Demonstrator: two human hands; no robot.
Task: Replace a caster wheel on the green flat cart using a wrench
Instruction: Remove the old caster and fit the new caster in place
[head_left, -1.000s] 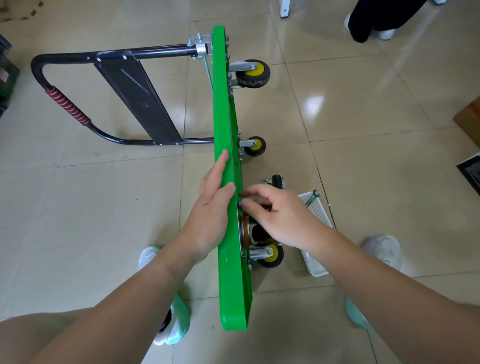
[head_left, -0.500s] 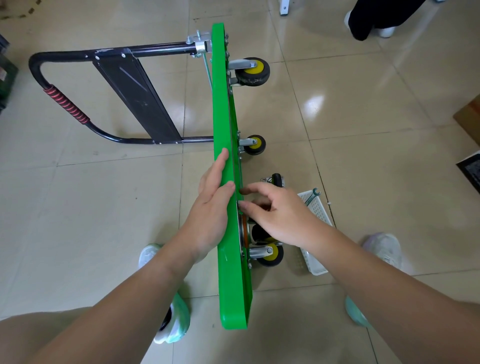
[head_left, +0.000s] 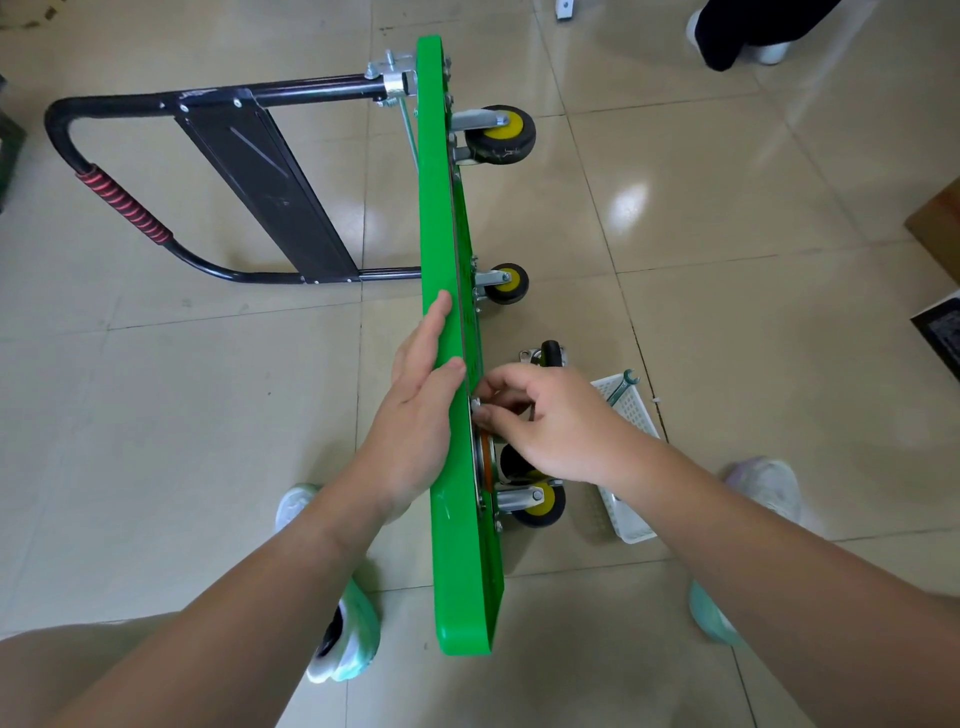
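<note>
The green flat cart (head_left: 457, 545) stands on its long edge on the floor, wheels facing right. My left hand (head_left: 415, 415) lies flat against its upper edge, fingers straight. My right hand (head_left: 550, 421) reaches to the cart's underside, and its fingertips pinch a small silver fastener (head_left: 475, 405) at the plate of the near caster (head_left: 537, 506). Two more yellow-hubbed casters (head_left: 498, 135) (head_left: 506, 283) are mounted farther along. A loose caster (head_left: 548, 356) lies on the floor behind my right hand. A wrench (head_left: 621, 387) leans in a white basket (head_left: 631, 525).
The cart's black folding handle (head_left: 124, 202) with a red grip lies flat on the tiled floor to the left. My shoes (head_left: 343, 639) (head_left: 763, 483) stand on either side of the cart. Another person's leg (head_left: 737, 31) is at the top right. A cardboard box (head_left: 940, 218) sits at the right edge.
My right fingers have curled in tighter onto the fastener at the caster plate. My left hand and the cart have stayed in place.
</note>
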